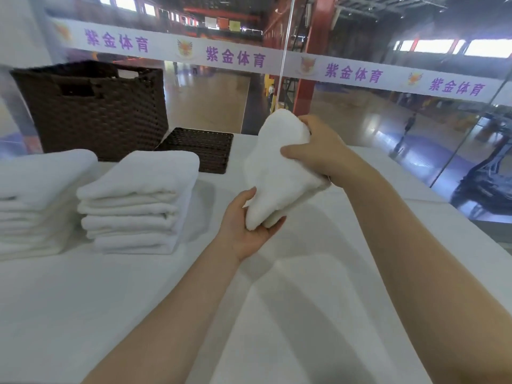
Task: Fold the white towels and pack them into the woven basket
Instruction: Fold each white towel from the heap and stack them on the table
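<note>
1. The left hand (pixel 246 231) is cupping the lower end of a bundled white towel (pixel 277 173) from beneath, palm up, with the thumb pressing against the towel's left side and the fingers curling under it.
2. The right hand (pixel 318 151) is gripping the same towel higher up on its right side, thumb lying across the front and fingers wrapping round the back.
3. The towel is hanging clear of the worktop (pixel 83 314), tilted with its upper end leaning away from the person, above the middle of the far half of the surface.
4. Both forearms are reaching in from the near edge, the right one crossing the right side of the worktop.
5. A stack of folded towels (pixel 135 206) is sitting left of the hands, a little apart from them, on the white cloth covering the worktop.
6. A second stack of folded towels (pixel 38 200) is lying at the left edge, just beside the first and partly cut off by the frame.
7. A tall dark woven basket (pixel 94 112) is standing at the far left corner, behind both stacks.
8. A flat dark woven tray (pixel 199 148) is lying just right of the basket along the far edge, behind the nearer stack.
9. Beyond the far edge, a glass wall bearing a white banner with purple lettering (pixel 235 56) is showing a sports hall.
</note>
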The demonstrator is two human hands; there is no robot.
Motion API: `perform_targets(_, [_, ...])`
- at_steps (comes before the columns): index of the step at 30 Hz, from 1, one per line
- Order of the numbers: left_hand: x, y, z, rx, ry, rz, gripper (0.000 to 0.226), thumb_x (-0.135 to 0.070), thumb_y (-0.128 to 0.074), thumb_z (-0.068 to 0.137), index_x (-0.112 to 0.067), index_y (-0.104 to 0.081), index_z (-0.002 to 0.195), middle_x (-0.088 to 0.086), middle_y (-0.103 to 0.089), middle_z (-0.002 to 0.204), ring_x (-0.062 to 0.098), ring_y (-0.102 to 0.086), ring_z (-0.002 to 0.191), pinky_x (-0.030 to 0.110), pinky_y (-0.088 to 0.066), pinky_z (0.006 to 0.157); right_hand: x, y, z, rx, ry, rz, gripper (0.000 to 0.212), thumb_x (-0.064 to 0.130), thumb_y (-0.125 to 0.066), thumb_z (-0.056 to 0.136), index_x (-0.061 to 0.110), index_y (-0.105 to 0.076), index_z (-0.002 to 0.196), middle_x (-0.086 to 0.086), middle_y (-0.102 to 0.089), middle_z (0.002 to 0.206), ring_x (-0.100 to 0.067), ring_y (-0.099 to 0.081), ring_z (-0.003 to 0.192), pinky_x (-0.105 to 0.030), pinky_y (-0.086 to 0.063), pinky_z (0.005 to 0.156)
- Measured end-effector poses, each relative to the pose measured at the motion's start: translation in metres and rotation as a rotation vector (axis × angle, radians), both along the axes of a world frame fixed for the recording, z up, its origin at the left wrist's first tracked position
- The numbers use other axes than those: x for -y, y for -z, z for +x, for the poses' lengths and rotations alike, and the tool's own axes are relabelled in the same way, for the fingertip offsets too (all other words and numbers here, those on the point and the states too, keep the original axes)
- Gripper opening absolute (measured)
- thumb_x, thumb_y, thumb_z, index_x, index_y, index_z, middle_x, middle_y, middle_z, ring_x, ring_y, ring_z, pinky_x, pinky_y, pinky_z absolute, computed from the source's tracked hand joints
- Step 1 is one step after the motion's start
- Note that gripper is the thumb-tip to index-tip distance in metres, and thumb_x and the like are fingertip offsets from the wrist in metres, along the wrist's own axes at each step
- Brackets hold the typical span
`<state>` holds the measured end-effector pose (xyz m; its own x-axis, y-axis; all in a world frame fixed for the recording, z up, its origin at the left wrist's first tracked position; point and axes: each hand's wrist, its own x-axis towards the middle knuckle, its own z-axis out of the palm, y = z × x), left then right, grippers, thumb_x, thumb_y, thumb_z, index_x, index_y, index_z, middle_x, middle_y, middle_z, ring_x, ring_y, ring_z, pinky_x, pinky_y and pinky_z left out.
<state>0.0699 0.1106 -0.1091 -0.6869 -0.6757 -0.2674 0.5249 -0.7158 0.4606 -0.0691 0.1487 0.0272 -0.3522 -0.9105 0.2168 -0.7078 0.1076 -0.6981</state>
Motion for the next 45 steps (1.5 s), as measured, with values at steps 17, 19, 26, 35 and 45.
perform_targets(17, [0.114, -0.106, 0.254, 0.992, -0.561, -0.872, 0.051, -0.01, -0.055, 0.091, -0.03, -0.05, 0.138, -0.001, -0.057, 0.128, 0.024, -0.056, 0.115, 0.042, -0.054, 0.088, 0.12, -0.006, 0.178, -0.007, -0.32, -0.027, 0.062, 0.022, -0.044, 0.1, 0.028, -0.014, 0.154, -0.004, -0.045, 0.135, -0.022, -0.046, 0.101, -0.027, -0.042, 0.073])
perform_targets(19, [0.131, -0.111, 0.292, 1.095, -0.581, -0.866, 0.053, -0.009, -0.054, 0.089, -0.03, -0.05, 0.138, 0.001, -0.055, 0.132, 0.028, -0.053, 0.119, 0.049, -0.05, 0.097, 0.14, 0.0, 0.214, 0.004, -0.373, -0.035, 0.06, 0.018, -0.041, 0.099, 0.025, -0.016, 0.154, -0.003, -0.043, 0.142, -0.023, -0.047, 0.106, -0.023, -0.041, 0.069])
perform_targets(26, [0.168, -0.118, 0.386, 1.395, -0.587, -0.825, 0.051, -0.008, -0.054, 0.093, -0.031, -0.051, 0.138, 0.005, -0.053, 0.137, 0.031, -0.051, 0.122, 0.047, -0.048, 0.099, 0.192, 0.023, 0.325, 0.044, -0.45, 0.041, 0.07, 0.011, -0.043, 0.098, 0.016, -0.003, 0.155, -0.02, -0.039, 0.144, -0.033, -0.05, 0.118, -0.03, -0.037, 0.081])
perform_targets(35, [0.202, -0.065, 0.414, 1.71, -0.364, -0.831, 0.057, -0.01, -0.052, 0.095, -0.028, -0.039, 0.148, 0.009, -0.046, 0.144, 0.026, -0.051, 0.112, 0.032, -0.044, 0.09, 0.217, 0.067, 0.357, -0.108, -0.464, 0.093, 0.068, 0.008, -0.041, 0.093, 0.03, -0.016, 0.152, -0.013, -0.012, 0.155, -0.031, -0.05, 0.1, -0.036, -0.041, 0.078])
perform_targets(45, [0.218, -0.066, 0.389, 2.23, -0.063, -1.402, 0.041, -0.021, -0.029, 0.106, -0.021, -0.045, 0.144, 0.008, -0.047, 0.147, 0.028, -0.047, 0.129, 0.035, -0.034, 0.106, 0.241, 0.082, 0.373, -0.617, -0.53, 0.065, 0.041, 0.024, -0.033, 0.098, 0.016, -0.045, 0.137, -0.006, -0.032, 0.154, -0.029, -0.022, 0.141, -0.051, -0.013, 0.116])
